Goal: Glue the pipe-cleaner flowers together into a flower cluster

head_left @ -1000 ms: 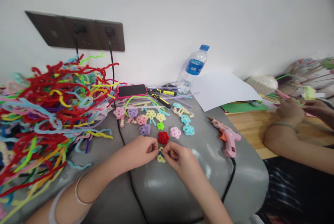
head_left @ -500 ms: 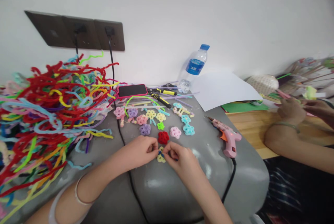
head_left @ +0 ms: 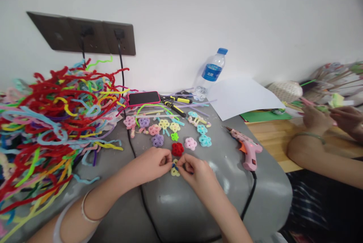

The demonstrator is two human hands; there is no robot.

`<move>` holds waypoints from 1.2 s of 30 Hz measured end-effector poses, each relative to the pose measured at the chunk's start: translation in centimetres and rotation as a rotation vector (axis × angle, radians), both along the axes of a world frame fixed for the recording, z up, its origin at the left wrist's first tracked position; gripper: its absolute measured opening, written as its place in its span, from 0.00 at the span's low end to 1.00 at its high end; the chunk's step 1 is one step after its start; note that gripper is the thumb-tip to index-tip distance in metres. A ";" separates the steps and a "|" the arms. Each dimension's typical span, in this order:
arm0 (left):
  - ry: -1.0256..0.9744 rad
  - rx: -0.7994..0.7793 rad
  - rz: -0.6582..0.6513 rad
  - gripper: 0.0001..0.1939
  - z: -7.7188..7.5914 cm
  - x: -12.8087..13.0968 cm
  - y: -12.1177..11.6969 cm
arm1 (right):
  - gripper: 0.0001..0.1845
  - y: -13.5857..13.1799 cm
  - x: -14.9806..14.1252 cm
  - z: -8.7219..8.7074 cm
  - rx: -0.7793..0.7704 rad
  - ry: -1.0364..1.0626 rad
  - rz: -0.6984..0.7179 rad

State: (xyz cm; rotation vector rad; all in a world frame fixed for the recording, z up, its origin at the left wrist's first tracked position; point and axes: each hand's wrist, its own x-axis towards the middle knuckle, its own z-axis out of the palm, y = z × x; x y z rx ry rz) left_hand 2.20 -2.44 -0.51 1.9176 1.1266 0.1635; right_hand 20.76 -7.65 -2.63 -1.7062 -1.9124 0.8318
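Note:
My left hand [head_left: 159, 163] and my right hand [head_left: 195, 169] meet with thumbs and forefingers pinched. Between their fingertips shows a small dark blue piece [head_left: 176, 167], which looks like pipe cleaner, mostly covered by the fingers. Just beneath it is a pale yellow pipe-cleaner flower [head_left: 175, 172]; whether the fingers touch it I cannot tell. A red flower [head_left: 177, 149] lies right beyond the hands, with a pink flower [head_left: 191, 143], a purple flower [head_left: 157, 140] and a light blue flower [head_left: 205, 140] around it.
A tangled pile of pipe cleaners [head_left: 65, 107] fills the left. A pink glue gun [head_left: 249, 150] lies at right, its black cord running forward. Behind are a phone [head_left: 144, 98], yellow-black pliers [head_left: 176, 109], a water bottle [head_left: 212, 73] and white paper [head_left: 244, 95]. Another person's hands [head_left: 317, 118] work at far right.
My hands stay almost exactly where they were, still pinched over the yellow flower. At far right, the other person's hands have shifted slightly.

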 end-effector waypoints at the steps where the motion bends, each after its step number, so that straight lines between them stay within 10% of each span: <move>1: -0.001 0.001 0.001 0.07 0.0 0.0 0.0 | 0.05 0.0 0.0 0.0 -0.002 0.002 0.000; 36: -0.001 0.003 0.001 0.06 0.0 0.1 -0.1 | 0.04 0.0 0.1 -0.5 -0.001 0.003 -0.002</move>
